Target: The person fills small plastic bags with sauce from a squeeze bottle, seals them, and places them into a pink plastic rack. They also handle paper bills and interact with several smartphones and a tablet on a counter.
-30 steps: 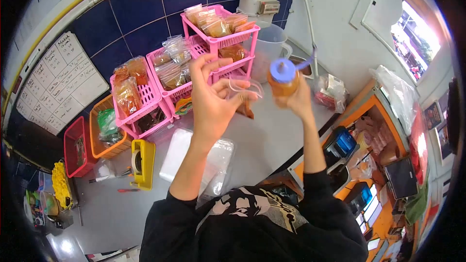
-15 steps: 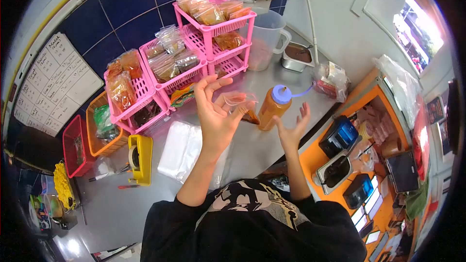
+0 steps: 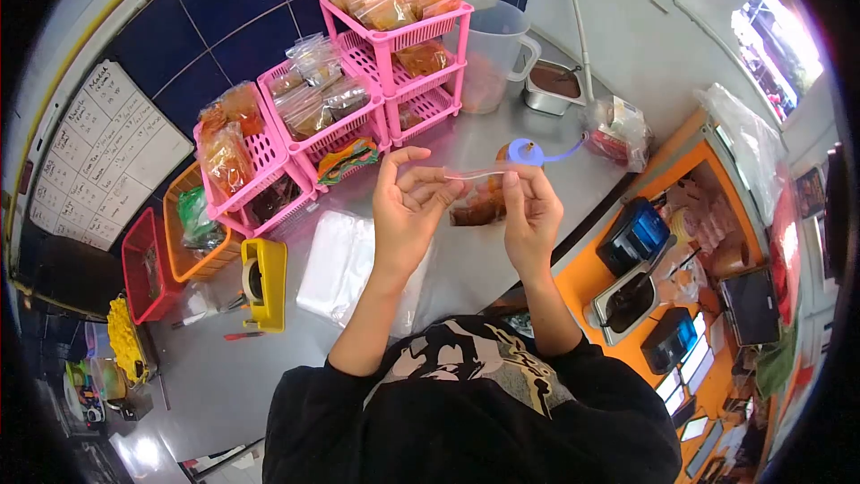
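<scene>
A small clear plastic bag [image 3: 477, 208] with reddish-brown sauce in its bottom hangs between my two hands, over the steel counter. My left hand [image 3: 405, 220] pinches the left end of its top edge between thumb and fingers. At the right end, the thumb and fingers of my right hand [image 3: 534, 215] are closed on the same edge. Just behind the bag stands a squeeze bottle [image 3: 525, 153] with a blue lid and its cap hanging to the right on a strap; most of its body is hidden.
Pink stacked baskets [image 3: 391, 38] with filled zip bags stand at the back, beside a clear jug [image 3: 484, 58] and a steel pan of brown sauce [image 3: 554, 91]. Plastic bags [image 3: 333, 264] and a yellow tape dispenser [image 3: 273, 287] lie left. An orange shelf [image 3: 573, 285] is right.
My right hand has moved up and left from beside the bottle and closed on the bag's edge. My left hand has shifted slightly; the bag is now stretched between both hands.
</scene>
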`<state>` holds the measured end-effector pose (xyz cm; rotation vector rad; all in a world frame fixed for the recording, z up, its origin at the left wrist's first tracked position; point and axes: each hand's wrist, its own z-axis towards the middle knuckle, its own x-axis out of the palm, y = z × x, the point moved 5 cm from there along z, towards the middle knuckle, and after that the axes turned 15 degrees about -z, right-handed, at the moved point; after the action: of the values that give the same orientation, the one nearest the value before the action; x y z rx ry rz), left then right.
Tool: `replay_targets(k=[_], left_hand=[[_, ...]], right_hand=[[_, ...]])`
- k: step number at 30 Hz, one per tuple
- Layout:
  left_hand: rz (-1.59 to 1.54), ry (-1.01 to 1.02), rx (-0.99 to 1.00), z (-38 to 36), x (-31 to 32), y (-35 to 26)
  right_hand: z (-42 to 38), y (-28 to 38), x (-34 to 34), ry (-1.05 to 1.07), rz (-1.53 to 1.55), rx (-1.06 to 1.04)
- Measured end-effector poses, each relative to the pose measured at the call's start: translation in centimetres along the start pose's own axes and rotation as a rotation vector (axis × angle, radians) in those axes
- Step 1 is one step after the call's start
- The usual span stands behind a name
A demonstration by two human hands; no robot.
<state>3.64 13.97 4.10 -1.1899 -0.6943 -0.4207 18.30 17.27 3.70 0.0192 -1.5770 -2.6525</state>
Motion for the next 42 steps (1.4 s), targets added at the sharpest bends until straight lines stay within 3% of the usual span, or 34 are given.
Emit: replay_targets(k=[9,11,22,24,28,31,35,38,42], left_hand=[[0.021,-0.01,0.101,-0.1,-0.2,-0.5],[0.06,0.004,0.226,0.1,-0.6,-0.6],[0.017,0.067,0.128,0.3,-0.2,-0.3],[-0.002,0.062,0.145,0.3,-0.4,-0.4],[0.058,0.119,0.15,0.6,0.0,-0.5],[0.143,0.18,0.19,1.2,-0.1,-0.9],[0.364,0.268,0.285,2.9,-0.3,-2.4],[0.284,0.174,0.156,4.2,-0.7,-4.0],[0.227,0.079,0.275,5.4,-1.0,-5.0]], right_hand=[[-0.1,0.2,0.0,0.055,-0.055,0.027],[-0.2,0.8,0.7,0.047,0.005,0.039],[0.1,0.7,0.4,0.104,-0.119,0.02],[0.3,0.8,1.1,0.214,-0.26,-0.11],[1.6,0.1,1.2,0.207,-0.367,-0.089],[2.9,3.3,2.1,0.251,-0.474,-0.273],[5.5,4.2,3.0,0.459,-0.606,-0.364],[7.6,4.2,3.4,0.519,-0.595,-0.357],[9.3,4.3,3.9,0.578,-0.537,-0.385]])
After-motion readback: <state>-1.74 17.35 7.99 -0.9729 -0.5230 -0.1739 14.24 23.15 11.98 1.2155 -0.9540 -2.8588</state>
